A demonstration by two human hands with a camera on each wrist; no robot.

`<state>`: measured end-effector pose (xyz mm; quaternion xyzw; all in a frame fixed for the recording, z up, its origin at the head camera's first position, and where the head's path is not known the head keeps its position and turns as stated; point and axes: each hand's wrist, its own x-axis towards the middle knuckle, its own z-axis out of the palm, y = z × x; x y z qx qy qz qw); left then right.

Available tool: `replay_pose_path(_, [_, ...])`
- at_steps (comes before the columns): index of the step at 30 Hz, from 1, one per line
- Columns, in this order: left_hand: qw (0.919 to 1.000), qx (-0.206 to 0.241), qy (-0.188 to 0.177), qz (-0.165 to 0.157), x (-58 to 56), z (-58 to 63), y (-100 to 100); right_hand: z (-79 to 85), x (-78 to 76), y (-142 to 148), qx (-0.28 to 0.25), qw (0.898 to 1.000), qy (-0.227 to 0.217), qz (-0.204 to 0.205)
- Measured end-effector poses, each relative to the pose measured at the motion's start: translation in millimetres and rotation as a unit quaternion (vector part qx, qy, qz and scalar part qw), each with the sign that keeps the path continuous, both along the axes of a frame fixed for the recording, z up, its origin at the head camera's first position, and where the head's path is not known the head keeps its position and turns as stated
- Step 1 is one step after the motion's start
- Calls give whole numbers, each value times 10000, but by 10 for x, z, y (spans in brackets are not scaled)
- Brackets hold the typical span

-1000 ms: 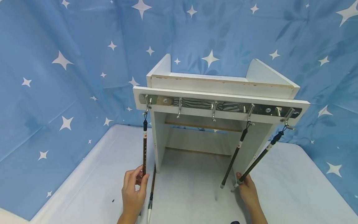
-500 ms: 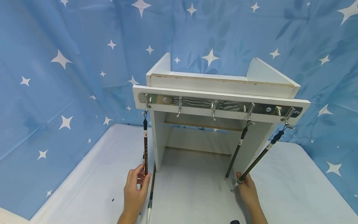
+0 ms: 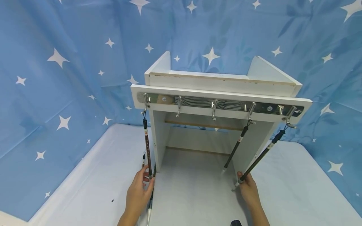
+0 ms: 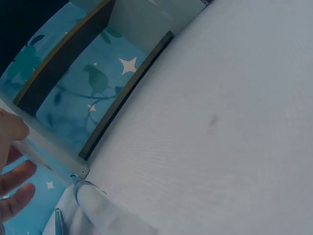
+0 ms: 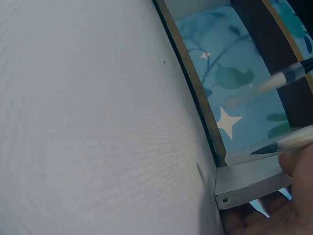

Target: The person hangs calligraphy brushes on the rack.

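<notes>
In the head view, a white shelf rack carries a row of metal hooks. Calligraphy brushes hang by loops from it: a brown one at the left end, two dark ones at the right. My left hand pinches the brown brush low down, hiding its tip. My right hand grips the foot of the rack's right side panel, its thumb touching the outermost dark brush. That brush's clear-capped tip shows in the right wrist view, above the thumb.
Brushes lie on the white tabletop left of the rack, one with a white tip, another partly behind my left hand. A dark round object sits at the near edge of view. A starry blue curtain hangs behind.
My left hand has shifted slightly right, tilting the lower end of the brown brush that way. The inner dark brush has swung toward the back. My right hand stays at the panel.
</notes>
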<state>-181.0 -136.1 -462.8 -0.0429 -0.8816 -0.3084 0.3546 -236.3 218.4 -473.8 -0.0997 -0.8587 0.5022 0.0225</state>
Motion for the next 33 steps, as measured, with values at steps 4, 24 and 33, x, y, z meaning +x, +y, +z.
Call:
replay_pose_path(4, [9991, -9, -427, 9, -5, -25, -18, 6, 2, -8, 0, 10000, -19, -26])
replay_pose_path(24, [9434, -268, -3111, 1117, 13, -21, -237, 24, -7, -16, 86, 9999, -77, -49])
replay_pose_path(33, [9347, -410, -3334, 1159, 9, -52, -252, 17, -8, -14, 86, 9999, -54, -58])
